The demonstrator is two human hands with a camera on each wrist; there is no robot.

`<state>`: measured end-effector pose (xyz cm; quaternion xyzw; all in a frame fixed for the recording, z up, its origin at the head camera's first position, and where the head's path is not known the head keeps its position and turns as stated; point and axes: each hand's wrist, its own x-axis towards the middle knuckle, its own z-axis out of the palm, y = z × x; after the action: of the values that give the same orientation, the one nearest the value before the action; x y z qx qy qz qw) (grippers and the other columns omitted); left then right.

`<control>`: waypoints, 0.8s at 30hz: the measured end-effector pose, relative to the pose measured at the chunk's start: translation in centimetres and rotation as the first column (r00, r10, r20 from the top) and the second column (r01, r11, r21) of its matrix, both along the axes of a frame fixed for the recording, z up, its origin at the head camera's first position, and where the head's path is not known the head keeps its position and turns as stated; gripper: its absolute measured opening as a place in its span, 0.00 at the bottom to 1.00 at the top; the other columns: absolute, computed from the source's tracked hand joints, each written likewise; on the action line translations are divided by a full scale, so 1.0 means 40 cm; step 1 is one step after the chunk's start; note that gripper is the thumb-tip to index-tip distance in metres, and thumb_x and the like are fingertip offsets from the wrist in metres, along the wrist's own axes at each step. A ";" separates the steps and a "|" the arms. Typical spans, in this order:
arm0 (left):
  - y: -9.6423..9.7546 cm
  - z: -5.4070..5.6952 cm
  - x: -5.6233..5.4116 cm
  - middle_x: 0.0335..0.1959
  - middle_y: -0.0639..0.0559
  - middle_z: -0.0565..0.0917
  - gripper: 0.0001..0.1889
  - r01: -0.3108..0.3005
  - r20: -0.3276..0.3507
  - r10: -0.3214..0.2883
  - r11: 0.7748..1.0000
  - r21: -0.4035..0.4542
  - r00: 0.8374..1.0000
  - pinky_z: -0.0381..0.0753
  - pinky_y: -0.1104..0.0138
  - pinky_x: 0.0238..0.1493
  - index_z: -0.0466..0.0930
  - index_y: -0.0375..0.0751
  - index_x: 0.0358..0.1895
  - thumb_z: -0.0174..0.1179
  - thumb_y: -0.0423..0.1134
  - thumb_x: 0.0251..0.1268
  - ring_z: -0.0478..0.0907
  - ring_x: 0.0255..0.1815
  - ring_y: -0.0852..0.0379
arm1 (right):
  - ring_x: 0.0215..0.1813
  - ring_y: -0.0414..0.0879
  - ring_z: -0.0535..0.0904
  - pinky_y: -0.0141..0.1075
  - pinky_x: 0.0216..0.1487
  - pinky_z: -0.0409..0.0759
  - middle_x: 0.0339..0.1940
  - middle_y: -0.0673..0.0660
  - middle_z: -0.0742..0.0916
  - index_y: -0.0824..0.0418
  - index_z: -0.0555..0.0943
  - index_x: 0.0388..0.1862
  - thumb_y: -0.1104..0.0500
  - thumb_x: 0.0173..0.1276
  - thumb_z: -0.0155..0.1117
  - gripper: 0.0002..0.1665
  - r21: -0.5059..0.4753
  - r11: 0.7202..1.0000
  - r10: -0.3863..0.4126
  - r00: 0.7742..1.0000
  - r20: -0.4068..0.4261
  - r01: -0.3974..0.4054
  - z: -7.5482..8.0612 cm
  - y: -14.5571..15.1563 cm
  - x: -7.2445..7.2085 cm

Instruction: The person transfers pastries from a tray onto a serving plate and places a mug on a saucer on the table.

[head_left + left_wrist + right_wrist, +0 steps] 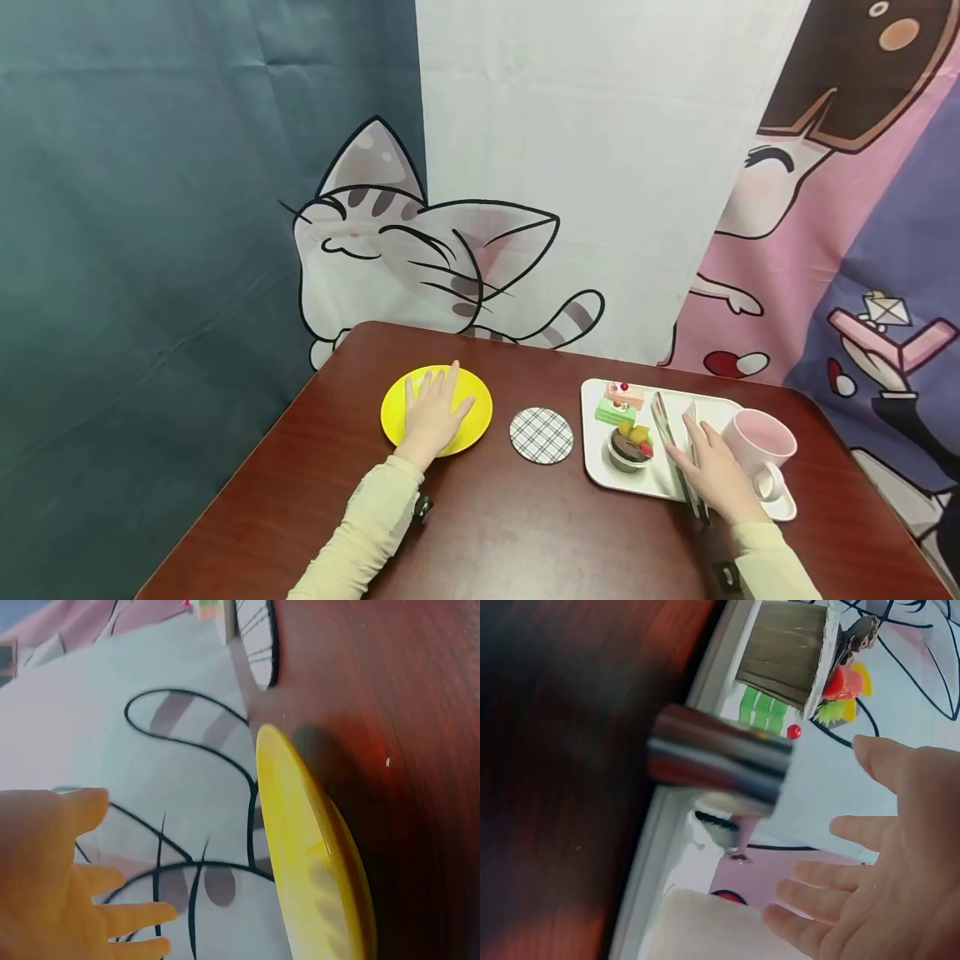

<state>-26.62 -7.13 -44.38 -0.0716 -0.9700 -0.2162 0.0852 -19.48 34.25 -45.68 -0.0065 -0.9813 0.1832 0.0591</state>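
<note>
My left hand [431, 421] hovers over a yellow plate [475, 408] with its fingers spread. The left wrist view shows a gap between those fingers and the plate [289, 840]. At the right, my right hand [712, 471] is held above a white tray [592, 446], fingers extended. Beneath it lie metal tongs [663, 421], whose near end sticks out past the tray's front edge. In the right wrist view a shiny curved metal end [720, 757] is apart from the fingers. Neither hand holds anything.
A cupcake topped with fruit [628, 450], a pink cake slice [626, 395] and a green cake slice [615, 412] sit on the tray's left. A pink mug [757, 442] stands at its right. Between plate and tray lies a round checked coaster [542, 436]. Printed curtains hang behind the table.
</note>
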 end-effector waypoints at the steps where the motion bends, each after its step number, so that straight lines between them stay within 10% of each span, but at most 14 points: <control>1: -0.008 -0.002 0.000 0.71 0.42 0.67 0.37 -0.018 0.003 0.018 1.000 0.016 1.000 0.39 0.40 0.75 0.54 0.47 0.77 0.51 0.56 0.69 0.58 0.75 0.41 | 0.65 0.78 0.62 0.68 0.61 0.63 0.66 0.82 0.64 0.71 0.56 0.73 0.44 0.72 0.53 0.43 0.002 1.000 -0.006 1.000 0.004 0.006 -0.003 0.003 0.002; 12: -0.122 -0.058 0.018 0.71 0.34 0.61 0.40 -0.218 0.187 0.180 0.953 0.210 0.966 0.44 0.36 0.69 0.52 0.39 0.76 0.58 0.48 0.65 0.54 0.72 0.33 | 0.60 0.82 0.66 0.67 0.54 0.70 0.61 0.85 0.66 0.76 0.54 0.72 0.45 0.65 0.61 0.50 -0.005 0.999 -0.040 0.995 0.087 0.040 -0.041 0.008 0.015; 24: -0.209 -0.075 0.026 0.58 0.28 0.66 0.41 -0.259 0.290 0.198 0.946 0.192 0.936 0.61 0.45 0.48 0.54 0.36 0.74 0.61 0.41 0.58 0.67 0.55 0.32 | 0.56 0.80 0.68 0.66 0.54 0.70 0.56 0.87 0.68 0.78 0.59 0.68 0.47 0.64 0.62 0.46 -0.012 0.998 -0.052 0.992 0.117 0.054 -0.064 0.025 -0.024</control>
<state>-25.58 -15.49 -47.36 0.0823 -0.9430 -0.3221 -0.0139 -20.43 35.27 -48.23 -0.0438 -0.9811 0.1882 0.0063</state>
